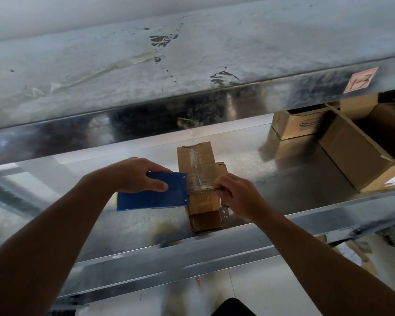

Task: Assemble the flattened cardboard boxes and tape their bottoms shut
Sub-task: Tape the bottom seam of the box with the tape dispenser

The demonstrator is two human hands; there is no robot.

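Head view.

- Box [201, 169]: small, brown corrugated cardboard, oblong. It lies on the shelf [128, 226] between the two hands. Its long axis runs away from the person, with the far end leaning slightly left. The near end is open, its flaps facing the person.
- Tape [195, 165]: a clear, glossy, wrinkled strip along the box's top seam. A second band crosses the box at hand level.
- Left hand [135, 176]: grips the dispenser [151, 195], fingers over its top and thumb on its face.
- Dispenser: a flat blue rectangular plate with two rivets at its right edge, which touches the box's left side.
- Right hand [237, 192]: fingers curled, pinching the tape at the box's top right edge.
- Hands: apart, one on each side of the box.
- Shelf: galvanised sheet metal, shiny and mottled, with a folded front lip just under the forearms. Bare metal lies left of the left hand and beyond the box.
- Upper shelf [146, 65]: same metal, scuffed, with dark smears. It overhangs beyond the hands and carries an orange label [360, 79] on its front edge, far right.
- Cartons [351, 151]: larger brown cardboard, open-topped, well right of and beyond the right hand.
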